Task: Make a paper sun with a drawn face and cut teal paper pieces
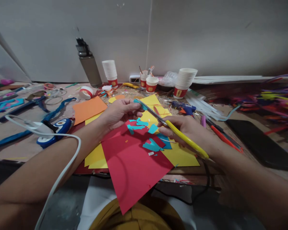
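Note:
Between its thumb and fingers, my left hand point(122, 111) pinches a small turquoise paper piece point(142, 104). My right hand point(182, 127) is closed round yellow-handled scissors point(175, 127), whose blades point up and left and meet the piece. Whether the blades are parted there I cannot make out. Below both hands lies a red paper sheet point(134, 172) with several turquoise scraps point(152, 145) on it. Yellow sheets point(187, 156) stick out from underneath, and an orange sheet point(90, 108) lies left of my left hand.
Stacked paper cups point(109, 72) and a bottle point(88, 64) stand along the wall. A blue glue gun point(188, 109) lies beyond my right hand, a dark phone point(264, 143) at the right. A white cable point(74, 153) crosses over my left forearm.

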Demonstrator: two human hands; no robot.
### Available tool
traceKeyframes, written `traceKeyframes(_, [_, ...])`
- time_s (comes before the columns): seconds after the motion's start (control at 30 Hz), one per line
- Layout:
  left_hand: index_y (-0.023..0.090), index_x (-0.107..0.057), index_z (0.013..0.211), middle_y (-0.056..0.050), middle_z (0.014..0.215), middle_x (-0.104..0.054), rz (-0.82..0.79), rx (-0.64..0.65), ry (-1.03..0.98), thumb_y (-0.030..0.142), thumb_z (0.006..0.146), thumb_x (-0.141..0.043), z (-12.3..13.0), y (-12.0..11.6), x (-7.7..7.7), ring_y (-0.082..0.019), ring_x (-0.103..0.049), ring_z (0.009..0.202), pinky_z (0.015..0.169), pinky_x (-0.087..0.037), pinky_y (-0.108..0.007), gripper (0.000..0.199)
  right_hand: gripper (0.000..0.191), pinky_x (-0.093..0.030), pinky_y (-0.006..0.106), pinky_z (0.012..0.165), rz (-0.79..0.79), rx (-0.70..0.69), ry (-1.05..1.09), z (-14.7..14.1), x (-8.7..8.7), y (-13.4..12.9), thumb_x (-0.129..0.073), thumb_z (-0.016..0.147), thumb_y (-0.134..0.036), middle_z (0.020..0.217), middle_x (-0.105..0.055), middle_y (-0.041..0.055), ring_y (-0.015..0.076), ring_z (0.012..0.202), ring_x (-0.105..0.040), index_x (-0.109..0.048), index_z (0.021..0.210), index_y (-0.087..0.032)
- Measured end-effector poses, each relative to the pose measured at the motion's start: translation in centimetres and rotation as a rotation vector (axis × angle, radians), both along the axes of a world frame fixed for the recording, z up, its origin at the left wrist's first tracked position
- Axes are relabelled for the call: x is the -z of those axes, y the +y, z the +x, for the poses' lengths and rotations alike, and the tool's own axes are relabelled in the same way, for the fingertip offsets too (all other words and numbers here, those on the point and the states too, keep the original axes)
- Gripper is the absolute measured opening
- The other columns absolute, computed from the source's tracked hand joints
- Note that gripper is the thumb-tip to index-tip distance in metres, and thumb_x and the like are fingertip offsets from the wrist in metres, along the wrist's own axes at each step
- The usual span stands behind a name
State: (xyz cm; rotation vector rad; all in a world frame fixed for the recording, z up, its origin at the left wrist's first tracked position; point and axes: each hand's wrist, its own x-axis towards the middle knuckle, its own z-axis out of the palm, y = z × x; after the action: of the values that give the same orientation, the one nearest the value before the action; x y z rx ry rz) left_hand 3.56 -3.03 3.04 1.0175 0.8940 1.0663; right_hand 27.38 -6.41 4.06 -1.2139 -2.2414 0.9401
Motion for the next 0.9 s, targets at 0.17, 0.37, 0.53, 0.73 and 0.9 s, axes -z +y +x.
traceKeyframes(0.17, [0.01,-0.062,0.068,-0.004,0.067,-0.068,0.002,0.019,0.006,0.022,0.067,-0.077,-0.21,0.07,0.0,-0.008,-0.061,0.053,0.053,-0.047,-0.018,0.019,0.036,-0.028,0.025,0.049,0.045,-0.014,-0.045,0.08,-0.13,-0.04,-0.058,0.083,-0.054,0.063,-0.052,-0.0012,0.0113,0.054,-0.042,-0.065,0.082,-0.018])
traceKeyframes(0.37, [0.011,-0.063,0.067,-0.005,0.066,-0.068,-0.014,0.097,0.051,0.021,0.068,-0.075,-0.27,0.24,0.43,-0.01,-0.062,0.053,0.053,-0.048,-0.02,0.016,0.036,-0.033,0.026,0.053,0.088,-0.035,-0.112,0.12,-0.24,-0.01,-0.058,0.083,-0.054,0.069,-0.057,0.0007,0.0142,0.061,-0.047,-0.066,0.089,-0.019])
traceKeyframes(0.53, [0.012,-0.063,0.067,-0.005,0.065,-0.068,-0.002,0.096,0.068,0.02,0.07,-0.073,-0.32,0.27,0.5,-0.009,-0.061,0.052,0.052,-0.048,-0.02,0.014,0.038,-0.032,0.025,0.052,0.078,-0.03,-0.087,0.16,0.05,0.1,-0.057,0.083,-0.055,0.071,-0.057,0.0009,0.014,0.062,-0.047,-0.067,0.089,-0.019])
traceKeyframes(0.73, [0.011,-0.065,0.068,-0.005,0.063,-0.068,0.0,0.139,0.047,0.02,0.07,-0.074,-0.49,0.33,0.48,-0.009,-0.061,0.052,0.052,-0.047,-0.019,0.013,0.037,-0.028,0.024,0.049,0.033,-0.031,-0.042,0.22,0.06,-0.03,-0.059,0.082,-0.054,0.066,-0.052,-0.0007,0.0117,0.058,-0.041,-0.065,0.081,-0.018])
traceKeyframes(0.9, [0.012,-0.065,0.067,-0.004,0.062,-0.068,-0.006,0.137,0.032,0.019,0.071,-0.072,-0.51,0.33,0.38,-0.009,-0.063,0.053,0.053,-0.049,-0.019,0.011,0.033,-0.029,0.023,0.05,0.019,-0.044,-0.007,0.07,0.09,-0.1,-0.06,0.083,-0.051,0.069,-0.054,0.0001,0.0123,0.06,-0.042,-0.067,0.085,-0.019])
